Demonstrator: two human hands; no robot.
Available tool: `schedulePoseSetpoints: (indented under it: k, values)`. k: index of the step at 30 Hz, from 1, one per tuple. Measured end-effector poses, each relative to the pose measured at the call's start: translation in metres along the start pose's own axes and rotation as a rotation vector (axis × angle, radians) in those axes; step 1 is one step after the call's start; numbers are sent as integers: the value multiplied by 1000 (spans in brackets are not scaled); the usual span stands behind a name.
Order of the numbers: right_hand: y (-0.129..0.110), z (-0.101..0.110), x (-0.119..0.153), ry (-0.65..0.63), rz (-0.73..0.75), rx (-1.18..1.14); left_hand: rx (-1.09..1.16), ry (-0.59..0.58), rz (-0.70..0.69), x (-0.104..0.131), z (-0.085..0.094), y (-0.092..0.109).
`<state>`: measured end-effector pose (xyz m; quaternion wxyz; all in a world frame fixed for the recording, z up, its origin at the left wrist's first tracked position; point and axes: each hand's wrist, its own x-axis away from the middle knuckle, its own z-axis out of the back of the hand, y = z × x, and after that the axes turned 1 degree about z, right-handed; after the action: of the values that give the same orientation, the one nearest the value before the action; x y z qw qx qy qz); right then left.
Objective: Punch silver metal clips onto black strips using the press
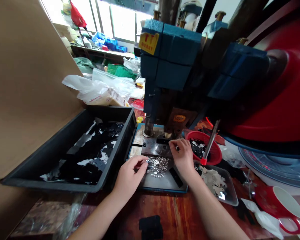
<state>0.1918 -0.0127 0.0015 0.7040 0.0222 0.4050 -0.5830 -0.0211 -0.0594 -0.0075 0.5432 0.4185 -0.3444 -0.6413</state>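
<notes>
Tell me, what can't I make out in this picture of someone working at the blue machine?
All in the head view:
- What, if anything, the left-hand grip pinches: hidden by its fingers.
- What the right-hand grip touches: fingers cover it.
- Exact shapes of the shiny bits: too small.
- Writing on the orange sticker: too blurred.
- Bottom of the black tray: scraps cover it.
- Red cover: cut off by the right edge.

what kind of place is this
Probably a small workshop or factory: a blue press stands on the bench, small shiny metal pieces are heaped on its base, and a black bin holds dark and pale pieces.
</notes>
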Motion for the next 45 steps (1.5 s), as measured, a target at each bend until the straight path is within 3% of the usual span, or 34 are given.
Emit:
schedulePoseSetpoints:
  k: [5, 10, 16, 29, 40, 45]
  values:
    - [-1, -18, -13, -26, 91, 88, 113, 5, 76, -13, -7, 7]
    - [-1, -6, -6, -97, 229, 121, 200, 31, 66, -31, -16, 9]
    - [-1, -3, -8, -125, 281, 133, 336, 70, 95, -47, -24, 13]
    - [3, -4, 10, -20, 341, 203, 240, 66, 73, -38, -20, 3]
    - [22, 14, -22, -309, 499, 143, 157, 36, 24, -30, -21, -5]
    - [21, 11, -19, -257, 478, 120, 124, 26, -3, -28, -20, -5]
